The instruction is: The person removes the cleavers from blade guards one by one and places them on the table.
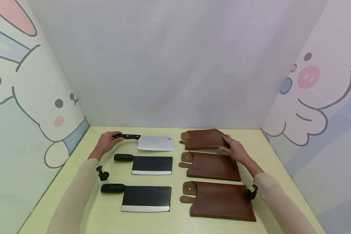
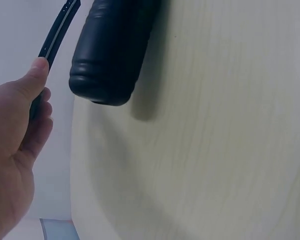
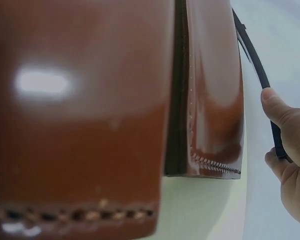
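Note:
At the back left, my left hand (image 1: 107, 142) grips the black riveted handle of a cleaver (image 1: 155, 143) with a plain silver blade. In the left wrist view the thumb presses along that handle (image 2: 54, 40), fingers behind it. My right hand (image 1: 236, 149) pinches the right end of the rearmost brown leather sheath (image 1: 204, 139), thumb and fingers on opposite faces. The right wrist view shows this sheath (image 3: 257, 65) edge-on, raised at the hand's end. Below the held cleaver lie a middle cleaver (image 1: 152, 164) and a front cleaver (image 1: 146, 196), both dark-bladed with black handles.
A middle sheath (image 1: 214, 165) and a larger front sheath (image 1: 222, 201) lie on the pale yellow table (image 1: 175, 224), right of the dark cleavers. Their tan straps (image 1: 187, 199) point left. A grey back wall (image 1: 175, 81) and cartoon-printed side walls enclose the table.

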Demonstrator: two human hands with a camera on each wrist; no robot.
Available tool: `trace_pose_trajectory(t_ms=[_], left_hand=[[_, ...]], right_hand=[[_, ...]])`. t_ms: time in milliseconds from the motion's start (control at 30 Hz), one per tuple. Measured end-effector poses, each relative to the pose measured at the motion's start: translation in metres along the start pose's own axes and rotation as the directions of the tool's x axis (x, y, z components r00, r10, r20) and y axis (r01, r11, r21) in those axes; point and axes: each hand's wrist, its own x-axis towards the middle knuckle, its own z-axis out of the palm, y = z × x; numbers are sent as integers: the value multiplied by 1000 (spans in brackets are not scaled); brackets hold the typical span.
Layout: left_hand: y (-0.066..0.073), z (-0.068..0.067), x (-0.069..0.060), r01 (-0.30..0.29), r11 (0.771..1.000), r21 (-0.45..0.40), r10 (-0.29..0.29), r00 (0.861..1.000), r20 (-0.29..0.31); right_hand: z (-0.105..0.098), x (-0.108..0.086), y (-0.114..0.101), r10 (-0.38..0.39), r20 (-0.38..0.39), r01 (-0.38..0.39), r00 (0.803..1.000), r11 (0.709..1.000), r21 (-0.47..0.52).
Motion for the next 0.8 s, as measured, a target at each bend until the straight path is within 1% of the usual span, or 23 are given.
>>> trace_pose_trajectory(t_ms=[133,200,300,433,533,633,800], left_hand=[[-1,1,-3,-26,1000,14,26,1000,11],[-2,2,-4,-26,1000,18,25,1000,14],[-3,4,-5,6,1000,7,-6,1000,19],[-4,6,-4,63,998,-2,-63,998,23],[-4,7,-4,75,997,5,-75,997,21],[-6,8,-5,72,997,19,-72,997,19],[-10,11,-7,95,995,25,-96,994,47]], right_hand=[[0,0,1,8,14,-8,1000,1000,5],[0,0,2,16,18,-16,1000,1000,11],[1,0,4,24,24,-24,999,1000,18],[2,1,7,34,35,-35,999,999,18],[2,2,8,43,48,-44,998,999,17],[2,3,8,54,61,-56,997,998,27],[2,2,10,64,74,-67,995,997,38]])
